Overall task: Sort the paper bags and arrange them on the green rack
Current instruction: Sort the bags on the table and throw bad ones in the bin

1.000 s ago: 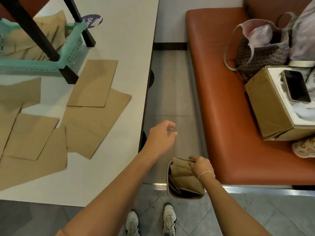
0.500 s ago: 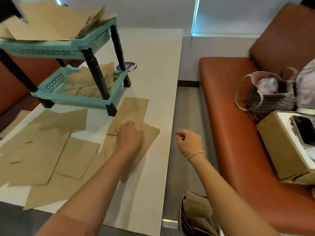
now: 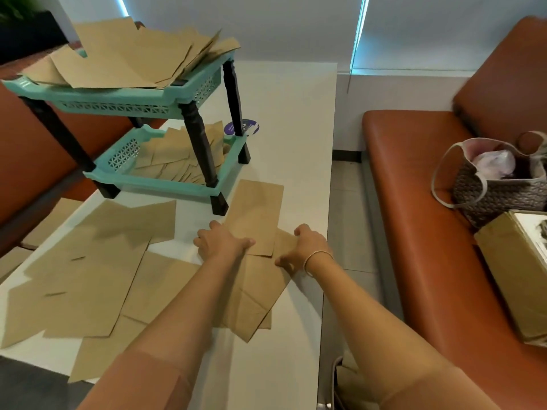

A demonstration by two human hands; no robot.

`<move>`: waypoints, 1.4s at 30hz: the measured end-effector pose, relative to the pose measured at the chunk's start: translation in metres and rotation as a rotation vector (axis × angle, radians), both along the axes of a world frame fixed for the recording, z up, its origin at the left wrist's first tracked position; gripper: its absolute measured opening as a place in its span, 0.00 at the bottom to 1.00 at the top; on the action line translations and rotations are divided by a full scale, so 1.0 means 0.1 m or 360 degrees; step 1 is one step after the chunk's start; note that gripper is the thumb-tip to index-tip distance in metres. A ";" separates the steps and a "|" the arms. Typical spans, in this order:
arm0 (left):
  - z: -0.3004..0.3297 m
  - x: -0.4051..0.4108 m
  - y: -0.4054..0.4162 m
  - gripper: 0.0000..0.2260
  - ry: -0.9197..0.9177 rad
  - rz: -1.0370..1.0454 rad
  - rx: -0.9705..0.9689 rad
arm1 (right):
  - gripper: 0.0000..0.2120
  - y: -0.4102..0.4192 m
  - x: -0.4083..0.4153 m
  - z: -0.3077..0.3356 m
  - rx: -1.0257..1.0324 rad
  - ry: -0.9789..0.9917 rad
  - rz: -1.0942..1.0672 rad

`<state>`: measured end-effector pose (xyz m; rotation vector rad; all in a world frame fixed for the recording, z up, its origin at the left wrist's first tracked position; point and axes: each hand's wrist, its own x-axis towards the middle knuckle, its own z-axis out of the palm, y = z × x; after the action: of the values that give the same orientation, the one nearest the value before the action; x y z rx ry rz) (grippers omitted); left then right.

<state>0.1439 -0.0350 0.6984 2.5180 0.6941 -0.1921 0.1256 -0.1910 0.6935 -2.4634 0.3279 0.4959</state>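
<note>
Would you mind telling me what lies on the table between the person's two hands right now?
In the head view, a flat paper bag lies between the left hand and the right hand, overlapping a second bag beneath it.

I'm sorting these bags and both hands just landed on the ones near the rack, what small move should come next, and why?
Probably slide the upper paper bag free and lift it: the left hand rests on its lower corner, the right hand touches the bag beneath, and the green rack stands just beyond.
</note>
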 end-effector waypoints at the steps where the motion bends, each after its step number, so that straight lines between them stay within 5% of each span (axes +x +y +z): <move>1: -0.01 0.00 0.00 0.37 -0.0014 -0.0006 0.0000 | 0.37 0.00 0.00 0.00 0.0013 0.0021 0.0016; 6: 0.00 -0.04 -0.01 0.34 -0.0209 0.0048 -0.0106 | 0.12 -0.03 -0.03 0.02 0.0042 -0.0084 0.0122; 9: 0.00 -0.06 0.02 0.25 -0.0331 0.0048 -0.0172 | 0.06 -0.09 -0.05 0.09 0.0246 -0.0077 0.0114; 12: 0.03 -0.10 0.06 0.18 -0.0454 0.0048 -0.0204 | 0.07 -0.14 -0.10 0.17 0.0528 0.0007 -0.0007; 23: 0.41 -0.30 0.12 0.03 -0.0800 0.0099 -0.0428 | 0.02 -0.66 -0.33 0.49 0.0681 0.0004 -0.0120; 30: 0.87 -0.43 -0.45 0.08 -0.1189 0.0017 -0.0981 | 0.06 -1.38 -0.57 0.79 0.0607 -0.0638 -0.0596; 33: 0.93 -0.46 -0.80 0.08 -0.1170 -0.0076 -0.1083 | 0.05 -1.77 -0.79 0.74 0.0180 -0.0913 -0.0815; 37: 0.81 -0.63 -1.34 0.08 -0.0936 -0.0431 -0.0937 | 0.10 -2.10 -1.05 0.30 -0.0238 -0.0622 -0.0769; 42: 0.43 -0.94 -1.85 0.10 -0.0674 -0.0868 -0.0759 | 0.14 -2.22 -1.46 -0.43 -0.0296 -0.0143 -0.0761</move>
<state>0.0499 -0.2198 0.7417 2.1201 -0.1983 -0.0035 -0.0207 -0.4125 0.6501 -2.4543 0.9309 0.1553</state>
